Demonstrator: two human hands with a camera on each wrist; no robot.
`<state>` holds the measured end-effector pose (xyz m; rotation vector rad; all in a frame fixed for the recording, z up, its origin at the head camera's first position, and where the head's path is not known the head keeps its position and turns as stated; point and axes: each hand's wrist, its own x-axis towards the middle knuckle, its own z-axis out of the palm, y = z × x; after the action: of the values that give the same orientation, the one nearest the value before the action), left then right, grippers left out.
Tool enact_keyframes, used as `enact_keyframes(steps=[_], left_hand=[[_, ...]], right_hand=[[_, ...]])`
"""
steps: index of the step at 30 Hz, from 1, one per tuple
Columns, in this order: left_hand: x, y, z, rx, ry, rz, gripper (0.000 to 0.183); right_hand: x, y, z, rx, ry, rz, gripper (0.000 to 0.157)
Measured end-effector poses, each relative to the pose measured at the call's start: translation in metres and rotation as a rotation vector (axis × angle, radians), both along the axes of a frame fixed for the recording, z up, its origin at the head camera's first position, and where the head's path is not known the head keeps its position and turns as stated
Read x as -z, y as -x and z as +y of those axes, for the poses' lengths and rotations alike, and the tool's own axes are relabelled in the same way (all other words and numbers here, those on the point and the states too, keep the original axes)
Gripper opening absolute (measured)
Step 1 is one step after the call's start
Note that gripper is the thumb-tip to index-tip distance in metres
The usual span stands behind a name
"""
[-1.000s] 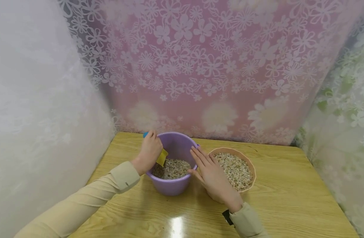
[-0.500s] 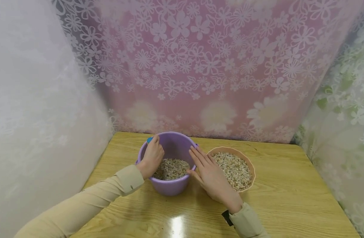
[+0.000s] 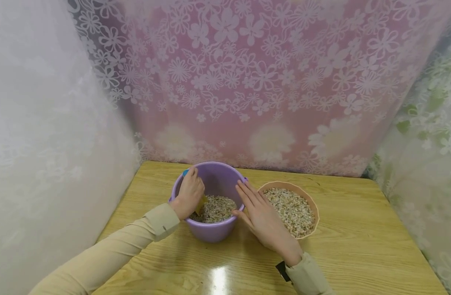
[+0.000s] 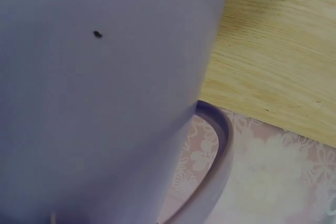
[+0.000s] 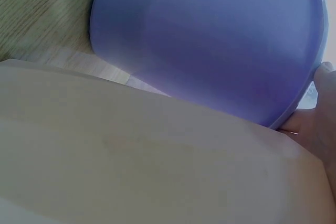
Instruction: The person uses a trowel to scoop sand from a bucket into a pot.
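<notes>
My left hand grips a small shovel with a blue handle end and a yellow blade. It is inside the left part of a purple bucket, the blade low against a bed of small pale pebbles or grains and partly hidden by the hand. Fingers extended, my right hand rests at the bucket's right rim. The right wrist view shows its thumb touching that rim. In the left wrist view the bucket wall fills most of the frame; the left hand is hidden there.
An orange bowl full of similar grains stands right of the bucket, under the right forearm's reach. The bucket's loop handle sticks out at its side. Both sit on a wooden table with patterned curtains behind and beside.
My left hand has moved right and slightly down into the bucket with the shovel, whose blade is now mostly covered. The right hand has stayed at the rim.
</notes>
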<state>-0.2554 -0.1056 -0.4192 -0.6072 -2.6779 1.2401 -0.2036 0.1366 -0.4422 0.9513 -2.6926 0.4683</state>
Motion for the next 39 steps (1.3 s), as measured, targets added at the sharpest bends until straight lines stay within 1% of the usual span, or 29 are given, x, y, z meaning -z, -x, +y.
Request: enact_keyframes(steps=[5, 11, 17, 21, 28, 32, 36, 39], left_hand=[[0.0016, 0.0001, -0.0002, -0.004, -0.044, 0.0, 0.021], [0.0039, -0.0001, -0.0028, -0.006, -0.218, -0.008, 0.023], [0.0035, -0.0005, -0.0045, -0.005, -0.268, -0.021, 0.027], [0.0045, -0.0012, -0.005, 0.016, -0.342, -0.033, 0.03], [0.0098, 0.0014, -0.0057, 0.061, -0.449, -0.018, 0.032], [0.0086, 0.0024, -0.0042, 0.059, -0.534, -0.046, 0.034], [0.0065, 0.0025, -0.0027, 0.031, -0.59, -0.093, 0.037], [0.0061, 0.0013, -0.0032, 0.028, -0.635, -0.118, 0.036]], right_hand=[[-0.0002, 0.0, 0.0004, -0.002, 0.008, -0.004, 0.069], [0.0004, 0.0004, 0.0, -0.004, 0.008, -0.001, 0.069], [0.0003, 0.0012, 0.0001, -0.009, 0.021, 0.011, 0.069], [0.0007, 0.0014, 0.0001, -0.014, 0.019, 0.018, 0.07], [0.0004, 0.0003, 0.0005, -0.013, 0.024, 0.008, 0.069], [0.0003, 0.0003, 0.0008, -0.008, 0.017, 0.009, 0.069], [0.0006, 0.0004, 0.0002, -0.008, 0.011, 0.02, 0.069], [0.0011, -0.0001, -0.0005, -0.005, 0.01, 0.026, 0.07]])
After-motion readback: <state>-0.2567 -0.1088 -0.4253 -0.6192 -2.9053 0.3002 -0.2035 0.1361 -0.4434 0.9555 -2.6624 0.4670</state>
